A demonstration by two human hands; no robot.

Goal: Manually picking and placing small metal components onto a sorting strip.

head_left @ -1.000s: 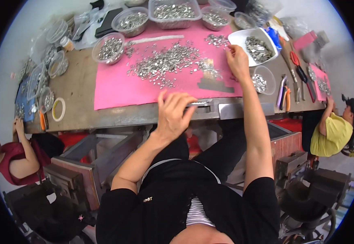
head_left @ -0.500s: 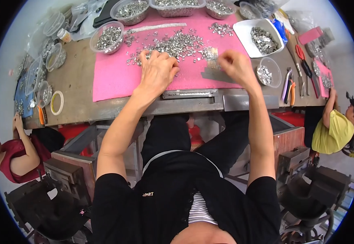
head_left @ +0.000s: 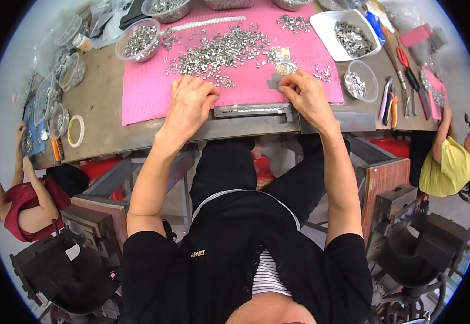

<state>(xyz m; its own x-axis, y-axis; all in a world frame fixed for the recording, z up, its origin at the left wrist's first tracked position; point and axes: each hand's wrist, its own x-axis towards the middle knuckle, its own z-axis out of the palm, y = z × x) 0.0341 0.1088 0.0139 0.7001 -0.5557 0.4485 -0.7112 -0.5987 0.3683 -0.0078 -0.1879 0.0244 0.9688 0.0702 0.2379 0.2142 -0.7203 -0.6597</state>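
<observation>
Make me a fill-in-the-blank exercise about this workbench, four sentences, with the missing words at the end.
1. The small metal pieces lie spread on a mat coloured ____.
2. The tape roll lies to the ____ of the mat.
3. Between the left hand and the right hand, the one nearer the white tray is the ____ one.
4. The shirt at the far right is coloured ____.

Missing words: pink; left; right; yellow.
</observation>
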